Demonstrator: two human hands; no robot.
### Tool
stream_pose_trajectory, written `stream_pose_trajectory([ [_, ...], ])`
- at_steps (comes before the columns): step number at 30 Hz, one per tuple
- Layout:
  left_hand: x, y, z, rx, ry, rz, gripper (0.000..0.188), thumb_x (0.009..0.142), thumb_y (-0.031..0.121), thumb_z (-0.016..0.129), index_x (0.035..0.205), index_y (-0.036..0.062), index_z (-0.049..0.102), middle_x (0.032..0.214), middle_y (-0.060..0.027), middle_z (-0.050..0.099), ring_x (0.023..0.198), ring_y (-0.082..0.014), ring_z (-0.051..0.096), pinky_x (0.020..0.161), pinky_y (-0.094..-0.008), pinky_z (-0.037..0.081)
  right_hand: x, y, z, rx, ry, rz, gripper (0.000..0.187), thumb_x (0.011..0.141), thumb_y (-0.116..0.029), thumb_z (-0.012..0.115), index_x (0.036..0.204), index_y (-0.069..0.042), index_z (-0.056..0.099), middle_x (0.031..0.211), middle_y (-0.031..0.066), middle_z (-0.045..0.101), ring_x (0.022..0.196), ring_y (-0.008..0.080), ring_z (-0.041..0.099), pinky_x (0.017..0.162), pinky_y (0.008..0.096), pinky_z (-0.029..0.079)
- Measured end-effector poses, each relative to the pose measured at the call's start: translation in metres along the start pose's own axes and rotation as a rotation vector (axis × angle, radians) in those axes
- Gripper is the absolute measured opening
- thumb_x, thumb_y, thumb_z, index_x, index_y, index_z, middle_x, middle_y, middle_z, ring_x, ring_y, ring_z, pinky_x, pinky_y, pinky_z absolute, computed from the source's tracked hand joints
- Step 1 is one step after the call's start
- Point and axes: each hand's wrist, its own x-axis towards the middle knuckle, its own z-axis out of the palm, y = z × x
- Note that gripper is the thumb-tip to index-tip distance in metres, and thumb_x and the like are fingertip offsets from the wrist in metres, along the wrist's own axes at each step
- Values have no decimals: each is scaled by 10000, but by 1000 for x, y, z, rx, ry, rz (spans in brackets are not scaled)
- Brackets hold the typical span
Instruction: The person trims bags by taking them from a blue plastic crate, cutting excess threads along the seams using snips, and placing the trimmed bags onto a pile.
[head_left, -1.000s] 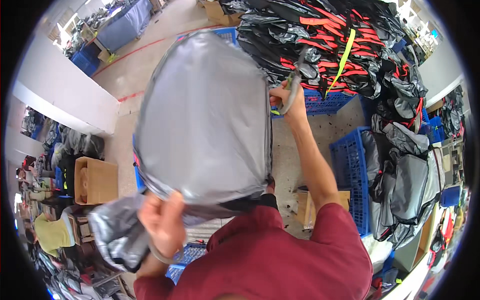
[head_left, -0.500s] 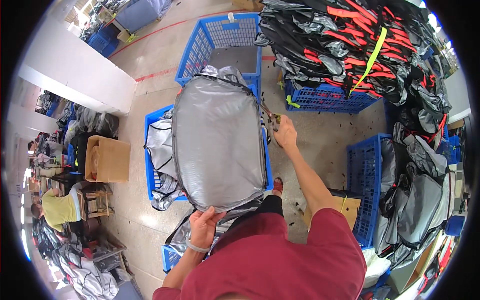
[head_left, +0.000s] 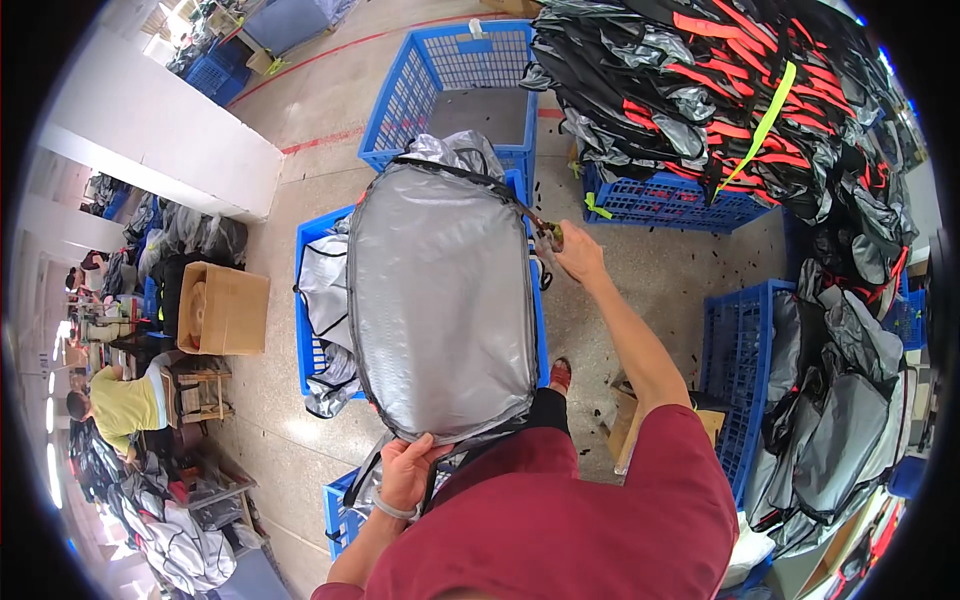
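Your left hand (head_left: 405, 470) grips the near edge of the silver bag panel (head_left: 440, 300), and your right hand (head_left: 578, 252) pinches small snips (head_left: 548, 235) at its far right corner. The panel lies over a blue crate (head_left: 318, 300); a brown cardboard box (head_left: 222, 308) sits left of that crate.

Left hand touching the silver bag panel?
Touching. Head view: the left hand grips the near edge of the silver bag panel, fingers curled onto it.

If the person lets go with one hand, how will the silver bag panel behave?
The silver panel probably flops: its far end already crumples. It seems light, as the left hand and right hand hold only its edges. The shiny surface may be slippery.
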Motion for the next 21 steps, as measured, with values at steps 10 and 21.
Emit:
stream_pose_trajectory([
  [10, 1, -3, 7, 57, 33, 5, 236, 871, 1, 538, 1084, -102, 553, 1063, -180, 630, 963, -270, 631, 871, -403, 530, 11, 11, 4, 1, 84, -106, 389, 807, -427, 600, 934, -71, 508, 921, 129, 613, 880, 354, 595, 702, 470, 468],
  [21, 17, 50, -4, 1217, 191, 184, 417, 703, 255, 762, 910, -72, 607, 879, -177, 640, 762, -257, 636, 695, -338, 506, -10, 8, 63, 314, 194, -86, 273, 809, -247, 597, 730, -6, 496, 620, 214, 523, 610, 400, 549, 557, 467, 407],
])
